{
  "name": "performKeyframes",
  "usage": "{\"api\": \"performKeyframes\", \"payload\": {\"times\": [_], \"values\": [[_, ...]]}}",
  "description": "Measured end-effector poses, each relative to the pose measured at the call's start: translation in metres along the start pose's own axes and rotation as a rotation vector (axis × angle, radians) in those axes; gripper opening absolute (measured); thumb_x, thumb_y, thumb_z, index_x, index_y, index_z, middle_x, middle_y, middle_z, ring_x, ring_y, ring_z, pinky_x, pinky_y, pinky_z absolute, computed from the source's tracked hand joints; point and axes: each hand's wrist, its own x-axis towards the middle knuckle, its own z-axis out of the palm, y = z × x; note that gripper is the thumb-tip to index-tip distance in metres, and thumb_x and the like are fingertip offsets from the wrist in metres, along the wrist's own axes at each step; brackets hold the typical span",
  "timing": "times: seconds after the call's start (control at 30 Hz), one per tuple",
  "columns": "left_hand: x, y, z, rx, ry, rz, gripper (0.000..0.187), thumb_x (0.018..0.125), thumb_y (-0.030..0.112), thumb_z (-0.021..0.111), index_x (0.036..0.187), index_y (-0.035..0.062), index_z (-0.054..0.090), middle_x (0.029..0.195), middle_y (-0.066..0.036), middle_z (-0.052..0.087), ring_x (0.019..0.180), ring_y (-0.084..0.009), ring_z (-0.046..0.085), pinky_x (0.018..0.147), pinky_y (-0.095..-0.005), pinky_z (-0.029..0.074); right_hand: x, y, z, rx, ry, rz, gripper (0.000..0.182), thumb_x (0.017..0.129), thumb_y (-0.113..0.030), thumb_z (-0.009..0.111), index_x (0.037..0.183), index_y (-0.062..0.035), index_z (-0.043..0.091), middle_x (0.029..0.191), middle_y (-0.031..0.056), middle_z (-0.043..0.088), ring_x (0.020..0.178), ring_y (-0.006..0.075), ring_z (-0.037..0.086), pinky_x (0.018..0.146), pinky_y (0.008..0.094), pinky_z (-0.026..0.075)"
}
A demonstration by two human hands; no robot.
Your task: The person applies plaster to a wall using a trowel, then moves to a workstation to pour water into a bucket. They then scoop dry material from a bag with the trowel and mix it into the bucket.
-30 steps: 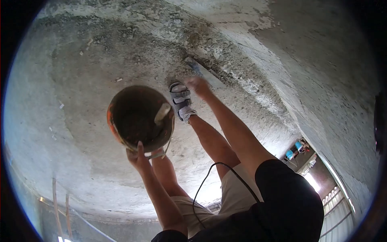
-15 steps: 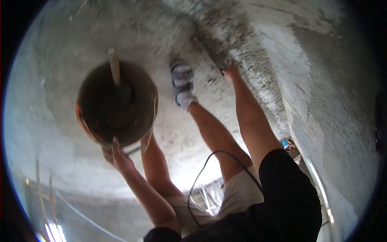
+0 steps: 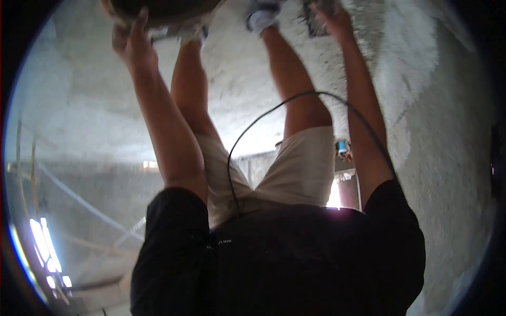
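Note:
At the top left, my left hand [image 3: 136, 45] grips the near rim of a dark bucket [image 3: 163, 11], which the upper frame edge cuts off. One finger lies up over the rim; what is inside the bucket cannot be made out. My right hand [image 3: 336, 22], at the top right, is closed on a flat, dark trowel [image 3: 318, 25], partly hidden by the hand. The trowel is against the rough grey concrete floor [image 3: 232, 68] close to the wall. Its handle is hidden in my fingers.
My sandalled foot [image 3: 262, 17] stands between the bucket and the trowel. A rough wall [image 3: 443, 131] rises at the right. A black cable [image 3: 295, 96] loops across my legs. Behind me lie a small blue object [image 3: 343, 148] and, at the left, a slanting pale pole [image 3: 84, 203].
The view has tipped back toward my body, so bucket, feet and both hands appear higher. The bucket and trowel are now partly out of frame or hidden. Both hands keep their holds.

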Motion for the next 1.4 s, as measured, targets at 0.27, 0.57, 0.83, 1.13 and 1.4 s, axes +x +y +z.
{"api": "performKeyframes", "payload": {"times": [0.27, 0.57, 0.83, 1.13, 1.4], "values": [[0.002, 0.018, 0.021, 0.006, 0.015, -0.045, 0.054, 0.08, 0.016, 0.073, 0.125, -0.0057, 0.053, 0.123, -0.014, 0.058, 0.109, -0.0231, 0.055, 0.094, -0.0363, 0.044, -0.135, -0.163, -0.15, -0.019, 0.384, -0.378, 0.043, 0.085, -0.03, 0.072, 0.109, 0.0031, 0.059, 0.094, 0.0161, 0.065, 0.086, 0.023, 0.063, 0.08, 0.0341, 0.049], [0.015, -0.012, 0.019, -0.118, -0.008, -0.085, 0.055, 0.084, 0.015, 0.07, 0.129, -0.0091, 0.048, 0.128, -0.017, 0.054, 0.111, -0.0261, 0.054, 0.099, -0.0368, 0.041, -0.254, -0.28, -0.351, -0.736, 1.504, -0.814, 0.037, 0.084, -0.035, 0.071, 0.092, -0.0021, 0.056, 0.076, 0.0144, 0.054, 0.063, 0.0287, 0.051, 0.052, 0.039, 0.037], [0.013, -0.006, 0.018, -0.009, 0.008, -0.099, 0.055, 0.084, 0.016, 0.069, 0.129, -0.0085, 0.048, 0.127, -0.017, 0.055, 0.112, -0.0257, 0.053, 0.098, -0.0361, 0.04, -0.208, -0.297, -0.379, -0.978, 1.758, -0.742, 0.042, 0.085, -0.037, 0.069, 0.094, 0.0012, 0.056, 0.068, 0.0148, 0.056, 0.057, 0.032, 0.053, 0.059, 0.0448, 0.042], [0.017, -0.006, -0.001, -0.046, 0.054, -0.179, 0.054, 0.085, 0.013, 0.068, 0.13, -0.0079, 0.047, 0.128, -0.016, 0.055, 0.113, -0.0236, 0.053, 0.099, -0.0354, 0.04, 0.02, -0.235, -0.248, -0.823, 1.299, -0.548, 0.039, 0.085, -0.034, 0.068, 0.108, -0.006, 0.054, 0.073, 0.0108, 0.055, 0.066, 0.0282, 0.053, 0.066, 0.0415, 0.041], [0.019, -0.014, -0.017, -0.054, 0.123, -0.12, 0.055, 0.085, 0.013, 0.068, 0.131, -0.0084, 0.046, 0.131, -0.016, 0.052, 0.115, -0.0248, 0.052, 0.101, -0.0367, 0.039, -0.01, -0.223, -0.229, -0.797, 1.328, -0.536, 0.041, 0.087, -0.035, 0.066, 0.113, -0.0057, 0.055, 0.077, 0.0103, 0.055, 0.069, 0.0267, 0.053, 0.072, 0.0448, 0.044]]}}
